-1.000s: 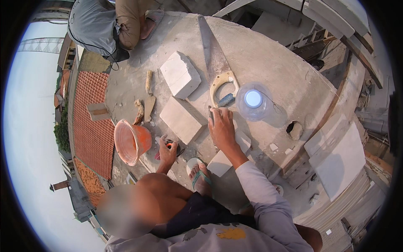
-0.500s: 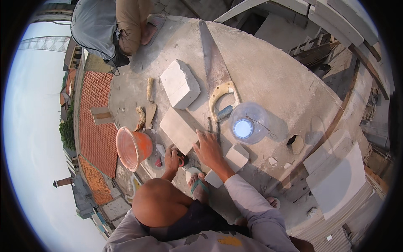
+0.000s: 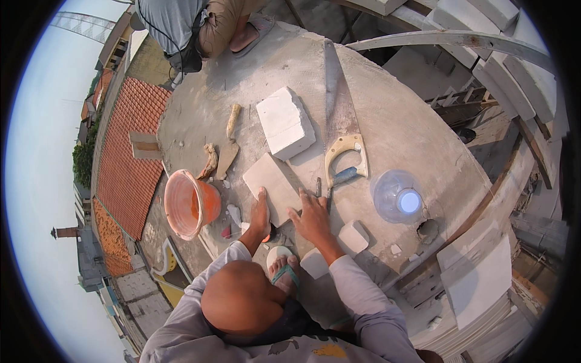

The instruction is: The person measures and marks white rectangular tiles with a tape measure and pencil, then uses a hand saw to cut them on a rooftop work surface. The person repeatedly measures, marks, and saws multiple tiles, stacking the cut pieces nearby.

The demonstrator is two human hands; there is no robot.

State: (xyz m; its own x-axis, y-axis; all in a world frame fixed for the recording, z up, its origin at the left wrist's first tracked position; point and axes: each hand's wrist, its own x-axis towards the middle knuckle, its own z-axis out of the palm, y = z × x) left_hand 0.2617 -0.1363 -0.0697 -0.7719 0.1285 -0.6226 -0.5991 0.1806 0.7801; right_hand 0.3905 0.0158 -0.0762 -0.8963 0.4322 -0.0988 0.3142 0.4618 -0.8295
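The fisheye view looks steeply down from the wearer's head, close above and behind the hands (image 3: pixel 313 219), catching sky (image 3: pixel 42 157) far to their left.

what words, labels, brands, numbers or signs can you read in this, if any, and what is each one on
None can be read.
Grey shirt: a yellow and dark print, with no letters that I can make out.
Clear plastic bottle: no readable label.
Hand saw: no readable marking; anything small on it is too fine to tell.
Orange bucket and pale block at the hands: no visible writing.
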